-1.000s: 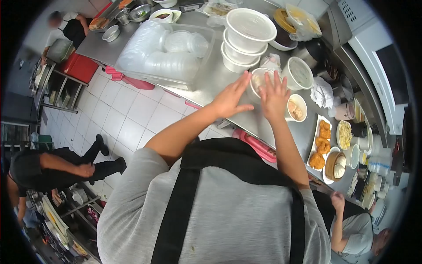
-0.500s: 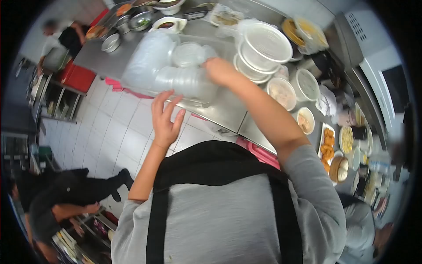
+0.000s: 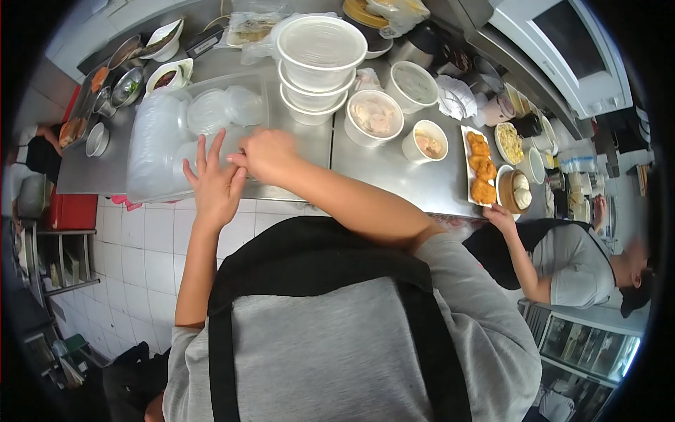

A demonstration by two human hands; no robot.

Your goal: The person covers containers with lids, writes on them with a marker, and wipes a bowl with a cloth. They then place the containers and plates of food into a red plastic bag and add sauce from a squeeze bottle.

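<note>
A clear plastic box (image 3: 261,95) on the steel counter holds stacks of clear round plastic lids (image 3: 156,141). My left hand (image 3: 216,193) is over the box's near side, its fingers spread and nothing visible in it. Close beside it, at the box's right end, my right hand (image 3: 271,156) has its fingers curled in a pinch, thumb towards my left hand. Whatever those fingertips hold, if anything, I cannot make out. Behind and to the right, white tubs with lids (image 3: 320,53) are stacked.
Tubs of pale food (image 3: 375,118) and a smaller cup (image 3: 426,143) stand rightward on the counter. A co-worker's hand (image 3: 500,218) touches the plate of fried pieces (image 3: 481,169), near a bamboo steamer (image 3: 517,193). Bowls (image 3: 128,88) line the back left.
The view has turned rightward, so the counter sits further left. My right hand has come from the box's far right towards my left hand. A co-worker's hand now shows at the fried-food plate.
</note>
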